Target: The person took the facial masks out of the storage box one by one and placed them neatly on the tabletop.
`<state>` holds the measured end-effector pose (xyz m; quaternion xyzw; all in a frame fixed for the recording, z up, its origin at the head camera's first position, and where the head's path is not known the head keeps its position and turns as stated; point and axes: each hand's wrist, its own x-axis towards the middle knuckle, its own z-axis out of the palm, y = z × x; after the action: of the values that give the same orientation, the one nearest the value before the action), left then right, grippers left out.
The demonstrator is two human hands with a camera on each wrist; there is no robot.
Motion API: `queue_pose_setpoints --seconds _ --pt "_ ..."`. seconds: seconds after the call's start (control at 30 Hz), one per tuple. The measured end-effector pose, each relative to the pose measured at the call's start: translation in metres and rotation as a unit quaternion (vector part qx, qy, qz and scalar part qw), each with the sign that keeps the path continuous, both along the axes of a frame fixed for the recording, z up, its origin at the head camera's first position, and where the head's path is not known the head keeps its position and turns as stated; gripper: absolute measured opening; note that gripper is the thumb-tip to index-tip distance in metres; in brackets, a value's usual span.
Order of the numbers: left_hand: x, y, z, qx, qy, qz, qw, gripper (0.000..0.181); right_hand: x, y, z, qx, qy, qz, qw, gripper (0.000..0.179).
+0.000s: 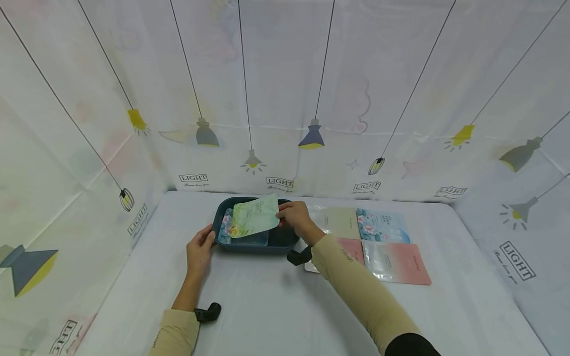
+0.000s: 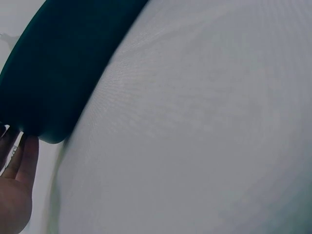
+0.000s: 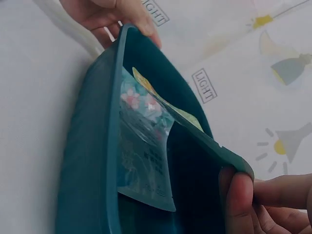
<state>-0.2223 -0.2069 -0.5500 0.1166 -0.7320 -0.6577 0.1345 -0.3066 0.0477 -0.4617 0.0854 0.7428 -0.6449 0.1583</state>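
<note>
In the head view my right hand (image 1: 299, 217) pinches a pale green, flower-printed sheet mask packet (image 1: 256, 216) by its right edge. The packet hangs tilted over a dark teal plastic bin (image 1: 262, 250). Thumb and fingers (image 3: 240, 195) show on the packet's edge in the right wrist view. A blue floral packet (image 3: 146, 161) lies inside the bin, partly hidden beneath the green one. My left hand (image 1: 200, 249) rests at the bin's left end, its fairly straight fingers (image 2: 29, 158) touching the outer wall.
Right of the bin, several packets lie flat on the white table (image 1: 249, 306): a cream one (image 1: 340, 221), a blue floral one (image 1: 384, 226), a silver-and-pink one (image 1: 396, 262) and a pink one (image 1: 352, 247) partly behind my right arm. A lamp-printed cloth (image 1: 276, 99) hangs behind.
</note>
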Motion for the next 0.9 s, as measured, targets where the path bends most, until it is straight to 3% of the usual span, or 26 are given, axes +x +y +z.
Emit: queue_pose_setpoints --seconds 0.2,0.53,0.9 --pt "-0.001 0.0 0.0 -0.004 -0.009 -0.001 1.0 0.04 0.004 0.014 0.009 -0.021 -0.006 -0.006 0.9997 0.025" --pt "-0.001 -0.001 -0.004 0.012 -0.007 -0.006 0.9999 0.041 0.01 0.046 0.025 -0.01 0.004 0.01 0.9999 0.027" --pt "-0.001 -0.001 -0.001 0.007 -0.009 -0.007 0.9999 0.039 0.025 0.083 0.042 -0.006 -0.013 0.015 0.9998 0.036"
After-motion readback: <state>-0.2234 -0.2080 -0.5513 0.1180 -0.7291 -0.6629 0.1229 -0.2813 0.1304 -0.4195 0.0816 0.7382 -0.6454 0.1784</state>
